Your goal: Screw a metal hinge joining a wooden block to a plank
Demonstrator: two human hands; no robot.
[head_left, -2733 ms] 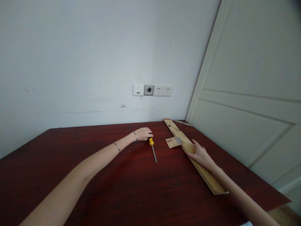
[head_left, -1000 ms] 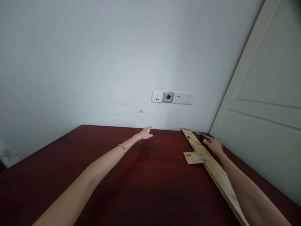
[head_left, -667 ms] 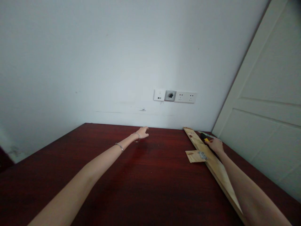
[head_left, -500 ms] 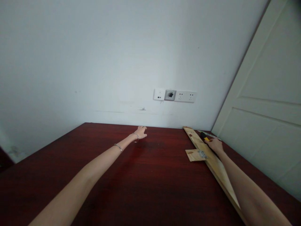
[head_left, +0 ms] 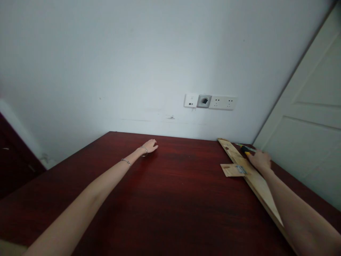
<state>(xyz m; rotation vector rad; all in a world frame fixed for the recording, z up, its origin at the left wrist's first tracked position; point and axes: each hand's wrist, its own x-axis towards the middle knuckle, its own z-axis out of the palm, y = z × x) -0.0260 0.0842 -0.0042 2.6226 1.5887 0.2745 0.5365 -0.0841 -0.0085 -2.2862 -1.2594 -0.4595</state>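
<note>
My left hand [head_left: 151, 145] lies flat on the dark red table [head_left: 170, 199] near its far edge, fingers stretched out, holding nothing. Two bracelets sit on that wrist and forearm. My right hand [head_left: 259, 159] is closed round the yellow and black handle of a screwdriver [head_left: 245, 150], just right of a long wooden plank [head_left: 252, 176]. A small wooden block [head_left: 231, 170] is joined to the plank's left side by a metal hinge [head_left: 241, 169].
A white wall with a row of sockets [head_left: 210, 101] stands behind the table. A white panelled door [head_left: 309, 128] leans close on the right. Dark furniture [head_left: 13, 160] shows at the left edge.
The screwdriver went from the table's middle into my right hand beside the plank. My left hand let go of it and slid left, flat on the table. The view turned left.
</note>
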